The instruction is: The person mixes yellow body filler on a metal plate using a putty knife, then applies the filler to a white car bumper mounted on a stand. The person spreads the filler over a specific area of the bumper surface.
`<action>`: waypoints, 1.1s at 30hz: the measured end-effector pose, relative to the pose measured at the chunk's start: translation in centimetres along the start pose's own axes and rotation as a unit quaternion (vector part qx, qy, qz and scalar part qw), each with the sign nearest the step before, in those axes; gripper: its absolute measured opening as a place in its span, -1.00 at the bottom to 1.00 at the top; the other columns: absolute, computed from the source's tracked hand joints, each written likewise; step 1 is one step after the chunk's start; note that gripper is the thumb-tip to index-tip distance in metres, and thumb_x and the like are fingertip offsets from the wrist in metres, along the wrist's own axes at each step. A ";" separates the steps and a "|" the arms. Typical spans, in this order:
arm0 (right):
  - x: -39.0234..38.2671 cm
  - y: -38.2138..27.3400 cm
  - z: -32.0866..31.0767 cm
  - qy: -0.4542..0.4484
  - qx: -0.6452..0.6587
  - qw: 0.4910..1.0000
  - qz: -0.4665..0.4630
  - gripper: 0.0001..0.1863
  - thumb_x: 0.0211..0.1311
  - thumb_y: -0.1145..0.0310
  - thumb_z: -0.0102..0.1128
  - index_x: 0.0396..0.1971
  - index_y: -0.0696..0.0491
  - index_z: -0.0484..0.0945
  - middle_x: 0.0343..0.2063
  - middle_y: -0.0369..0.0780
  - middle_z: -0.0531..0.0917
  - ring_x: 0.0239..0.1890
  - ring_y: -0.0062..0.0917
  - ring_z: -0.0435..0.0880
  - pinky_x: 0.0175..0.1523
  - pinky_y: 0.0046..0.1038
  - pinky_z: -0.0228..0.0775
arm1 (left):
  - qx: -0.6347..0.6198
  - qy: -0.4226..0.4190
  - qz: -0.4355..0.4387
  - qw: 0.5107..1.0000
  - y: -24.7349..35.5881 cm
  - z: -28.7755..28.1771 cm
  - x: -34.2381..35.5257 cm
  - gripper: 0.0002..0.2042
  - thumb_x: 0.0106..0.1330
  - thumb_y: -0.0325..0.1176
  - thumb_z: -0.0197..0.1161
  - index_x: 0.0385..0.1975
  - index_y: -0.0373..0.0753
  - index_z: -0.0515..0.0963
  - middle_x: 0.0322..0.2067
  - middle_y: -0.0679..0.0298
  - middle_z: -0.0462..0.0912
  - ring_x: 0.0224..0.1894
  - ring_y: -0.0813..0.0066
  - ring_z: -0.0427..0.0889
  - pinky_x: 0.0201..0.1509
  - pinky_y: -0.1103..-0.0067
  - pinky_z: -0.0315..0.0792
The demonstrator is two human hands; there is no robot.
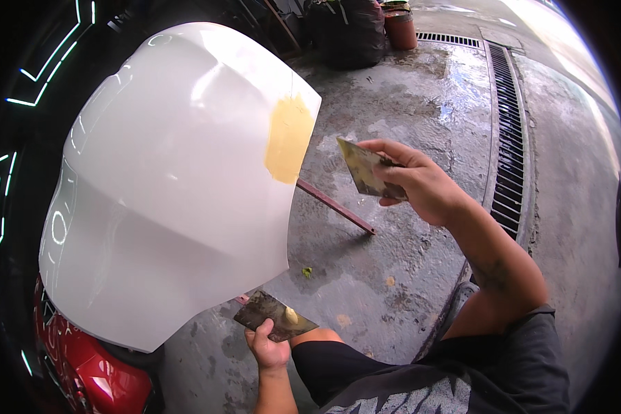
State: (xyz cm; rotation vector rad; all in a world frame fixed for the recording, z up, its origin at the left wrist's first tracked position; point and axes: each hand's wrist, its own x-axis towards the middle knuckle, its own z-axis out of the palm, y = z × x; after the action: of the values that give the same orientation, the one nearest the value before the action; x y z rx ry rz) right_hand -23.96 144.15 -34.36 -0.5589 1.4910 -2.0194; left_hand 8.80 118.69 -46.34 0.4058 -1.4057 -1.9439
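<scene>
A white car hood (186,165) rests on a dark red metal stand (338,208), with a patch of yellow body filler (290,138) near its right edge. My right hand (424,181) grips a putty spreader (362,169) smeared with yellow, held in the air to the right of that patch and apart from the hood. Low in front, my left hand (269,343) is closed on a dark flat mixing plate (259,310), the thumb on top. A dab of yellow filler (291,315) lies on this plate, which is close to the hood's lower right corner.
A red car (110,376) stands beyond the hood at lower left. Black bag (345,34) and reddish bucket (400,29) are at the back. A drain grate (507,138) runs along the right of the wet grey floor (407,276). The stand's leg juts out over the floor.
</scene>
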 end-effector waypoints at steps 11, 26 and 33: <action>9.4 -2.8 1.7 0.023 -0.153 0.987 -0.044 -0.55 0.40 0.36 0.15 0.28 -0.13 0.61 -0.16 -0.37 0.62 -0.20 -0.69 0.46 -0.23 -0.53 0.34 | 0.004 -0.018 0.045 0.999 0.1 3.9 1.8 -0.35 0.26 -0.39 0.16 0.42 -0.37 0.34 0.34 0.05 0.46 0.46 0.03 0.39 0.53 -0.06 0.31; 12.5 -0.3 3.5 0.063 -0.145 0.977 -0.145 -0.65 0.56 0.44 0.11 0.25 0.09 0.61 -0.09 -0.26 0.66 -0.15 -0.65 0.51 -0.02 -0.55 0.40 | -0.086 -0.027 0.071 0.993 0.3 7.0 4.2 -0.42 0.21 -0.46 0.22 0.31 -0.32 0.43 0.18 0.09 0.59 0.19 0.08 0.65 0.39 -0.04 0.52; 12.7 1.4 4.4 0.117 -0.222 0.947 -0.198 -0.64 0.53 0.46 0.13 0.25 0.03 0.64 0.03 -0.18 0.62 -0.05 -0.56 0.56 0.08 -0.48 0.48 | -0.138 -0.038 0.025 0.989 0.4 7.2 4.6 -0.43 0.23 -0.38 0.26 0.32 -0.26 0.46 0.20 0.13 0.60 0.21 0.04 0.64 0.41 -0.08 0.47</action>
State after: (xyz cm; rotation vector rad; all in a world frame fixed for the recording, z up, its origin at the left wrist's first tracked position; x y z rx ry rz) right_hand -30.54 132.37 -34.40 -0.8822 2.1491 -2.0987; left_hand 1.26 120.53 -42.69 0.1670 -1.1580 -2.0929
